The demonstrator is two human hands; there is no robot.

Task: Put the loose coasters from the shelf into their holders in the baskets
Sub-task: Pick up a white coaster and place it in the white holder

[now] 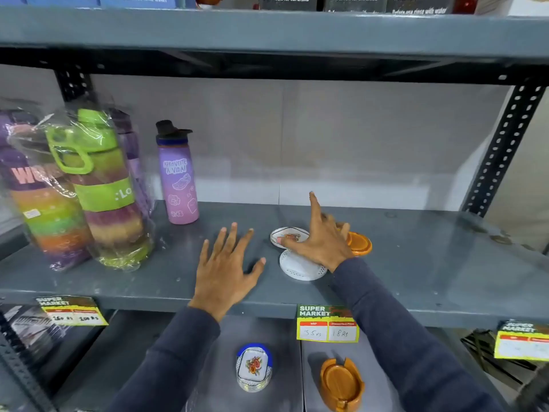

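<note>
Three loose coasters lie on the grey shelf (416, 263): a white one with a floral print (286, 234), a plain white perforated one (300, 267) in front of it, and an orange one (360, 243) to the right. My right hand (322, 239) hovers over them, fingers spread, thumb touching the floral coaster, index finger raised. My left hand (227, 264) rests open on the shelf to their left, holding nothing. Below the shelf stand a blue-rimmed holder with floral coasters (254, 368) and an orange holder with orange coasters (341, 383).
A lilac water bottle (177, 176) stands at the back left. Plastic-wrapped colourful bottles (95, 188) crowd the shelf's left end. Price tags (326, 324) hang off the shelf's front edge. An upper shelf (267, 31) runs overhead, and a perforated upright (502, 150) stands at right.
</note>
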